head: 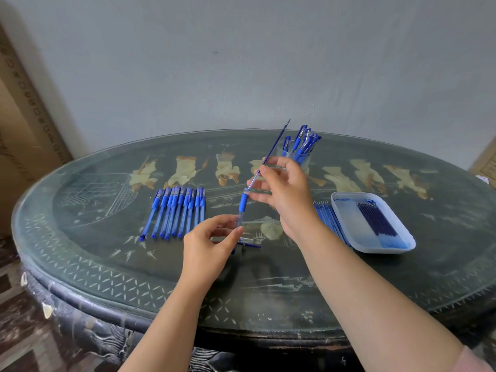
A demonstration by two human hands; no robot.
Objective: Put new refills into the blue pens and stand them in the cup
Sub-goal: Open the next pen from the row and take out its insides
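Observation:
My left hand [212, 242] pinches the lower end of a clear pen barrel [242, 206] with a blue grip, held tilted above the table. My right hand [281, 189] pinches a long blue refill [276, 142] that sticks partway out of the barrel's top, tip pointing up and away. A clear cup [298, 157] behind my right hand holds several blue pens upright. A row of several capped blue pens [175, 210] lies to the left. A pen cap and small parts [248, 244] lie under my left hand.
A white tray [346, 224] at the right holds several dark blue refills [377, 221]; more refills [328, 218] lie along its left side. The dark oval table [107, 264] has a glass top. A wall stands behind and a cardboard box [24, 135] at left.

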